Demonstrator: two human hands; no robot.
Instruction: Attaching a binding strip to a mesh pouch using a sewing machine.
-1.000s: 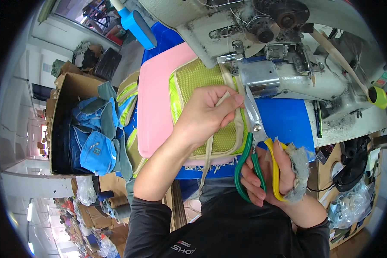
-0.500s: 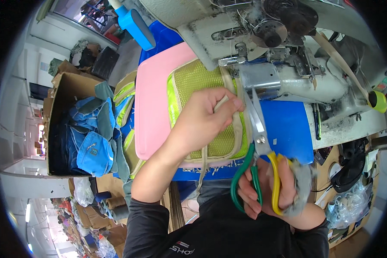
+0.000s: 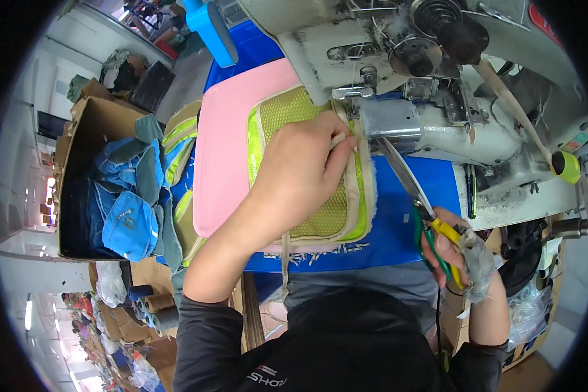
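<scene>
My left hand (image 3: pixel 300 163) lies over a yellow-green mesh pocket piece (image 3: pixel 282 117) with beige binding, under the sewing machine (image 3: pixel 392 121). Its thumb and fingers pinch a beige tape (image 3: pixel 338 140) by the piece's right edge. Off to the right, my right hand (image 3: pixel 445 251) grips scissors (image 3: pixel 408 178) with one green and one yellow handle; grey cloth (image 3: pixel 478 264) is wrapped by the yellow one. The blades look almost closed, their tips close to the machine's metal arm. Beneath the mesh piece lies a pink panel (image 3: pixel 219 137). A loose beige strip (image 3: pixel 285 258) hangs down its front.
On the left, a cardboard box (image 3: pixel 72 176) holds blue and grey sewn pieces (image 3: pixel 129 225). More green-edged pieces (image 3: pixel 179 130) sit beside it. The blue table (image 3: pixel 398 242) carries thread scraps along its front. A blue holder (image 3: pixel 215 36) stands at the back; thread cones (image 3: pixel 160 302) are lower left.
My right hand has drawn the scissors to the right, and their blades have come closer together. My left hand keeps its pinch at the edge of the piece.
</scene>
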